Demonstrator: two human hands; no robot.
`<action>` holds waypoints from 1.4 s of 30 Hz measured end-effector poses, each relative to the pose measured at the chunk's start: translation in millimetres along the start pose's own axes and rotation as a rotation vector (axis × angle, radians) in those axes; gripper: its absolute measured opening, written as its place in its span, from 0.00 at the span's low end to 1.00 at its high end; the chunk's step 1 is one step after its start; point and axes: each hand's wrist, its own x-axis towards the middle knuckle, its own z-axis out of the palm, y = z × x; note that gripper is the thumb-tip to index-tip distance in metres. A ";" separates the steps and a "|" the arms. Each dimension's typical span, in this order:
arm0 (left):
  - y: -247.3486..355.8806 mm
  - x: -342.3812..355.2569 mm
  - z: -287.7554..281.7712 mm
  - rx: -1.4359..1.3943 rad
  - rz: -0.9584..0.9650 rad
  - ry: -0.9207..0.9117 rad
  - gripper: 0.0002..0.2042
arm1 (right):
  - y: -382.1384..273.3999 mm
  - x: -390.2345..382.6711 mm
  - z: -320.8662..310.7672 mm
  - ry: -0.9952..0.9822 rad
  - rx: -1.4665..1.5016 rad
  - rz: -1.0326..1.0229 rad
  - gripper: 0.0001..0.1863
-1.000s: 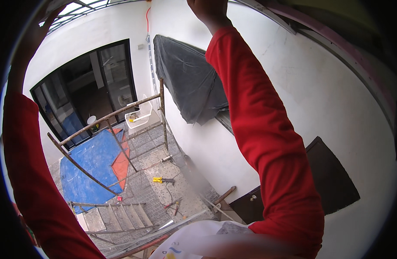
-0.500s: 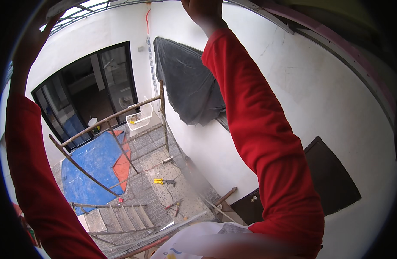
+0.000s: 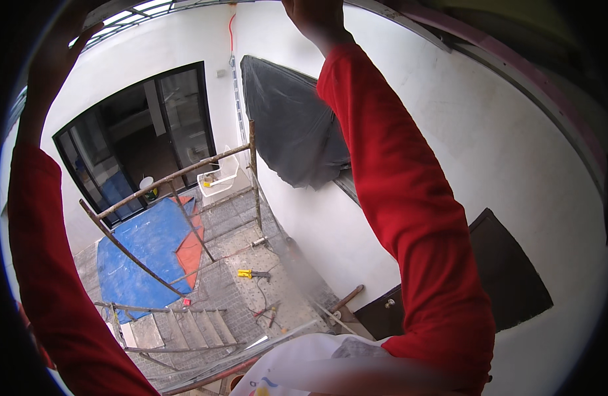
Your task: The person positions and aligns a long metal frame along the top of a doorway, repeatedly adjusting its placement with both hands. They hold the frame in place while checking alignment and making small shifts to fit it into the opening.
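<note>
Both my arms, in red sleeves, reach up overhead. My left hand (image 3: 56,56) is at the upper left, dark against the rim, with its thumb stretched out beside a pale strip (image 3: 109,12). The other fingers of that hand are lost in shadow, so its grip on the strip is unclear. At the top edge, my right hand (image 3: 317,23) shows its back and wrist. Its fingers are cut off by the picture's edge, and anything they hold is hidden. A metal roof frame (image 3: 148,10) runs between the hands.
Below stand rusty scaffold pipes (image 3: 178,175) and a slatted step frame (image 3: 191,330). A blue tarp (image 3: 145,251), a yellow-and-black tool (image 3: 253,274) and a white chair (image 3: 218,177) are on the floor. Black sheeting (image 3: 287,125) covers part of the white wall. A curved metal edge (image 3: 515,79) runs overhead right.
The floor, door and scaffold have shifted slightly right in the picture. My right hand and forearm sit a little farther right, and my left hand has moved slightly right.
</note>
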 end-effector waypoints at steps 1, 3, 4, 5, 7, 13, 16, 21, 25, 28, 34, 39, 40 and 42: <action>-3.0 -1.3 -0.3 -0.007 0.002 -0.010 0.17 | 1.5 1.6 -2.9 0.034 -0.008 -0.045 0.18; -8.0 -3.9 -1.1 0.017 0.070 0.065 0.17 | 4.0 1.1 -12.4 -0.068 0.018 0.001 0.19; -9.6 -5.2 -1.6 0.028 0.101 0.104 0.17 | 4.1 1.5 -16.1 -0.120 0.031 0.020 0.19; -10.5 -6.4 -2.3 0.051 0.133 0.167 0.18 | 3.7 1.8 -19.9 -0.086 0.017 0.009 0.18; -10.7 -9.3 -5.3 0.052 0.152 0.181 0.24 | 2.7 2.2 -28.4 -0.028 -0.013 -0.014 0.16; -9.1 -24.6 -28.9 0.174 0.086 0.060 0.26 | -3.7 3.8 -63.6 0.040 0.133 0.023 0.11; -16.7 -26.0 -39.3 0.218 0.027 0.026 0.22 | -5.3 9.7 -72.5 -0.007 0.124 0.073 0.10; -12.5 -12.5 -49.3 0.125 0.110 0.093 0.17 | -5.0 14.8 -67.0 0.059 0.171 0.054 0.09; 14.3 0.8 -59.4 -0.022 -0.003 -0.004 0.13 | -1.4 16.2 -58.6 0.001 0.143 0.093 0.08; 22.7 7.0 -63.5 -0.025 0.009 0.033 0.13 | 1.4 17.2 -54.8 0.060 0.124 0.086 0.07; 18.5 9.7 -56.2 0.020 0.062 0.090 0.15 | 7.8 14.4 -53.3 0.021 0.167 0.068 0.08; 11.3 11.4 -52.2 -0.115 0.067 0.042 0.14 | 8.4 16.7 -50.1 -0.083 0.132 0.110 0.07; 11.0 11.6 -52.1 -0.089 0.066 0.029 0.14 | 9.1 17.7 -50.1 -0.076 0.129 0.093 0.07; 11.8 12.1 -51.8 -0.074 0.028 0.012 0.14 | 10.4 18.3 -50.4 -0.126 0.129 0.121 0.08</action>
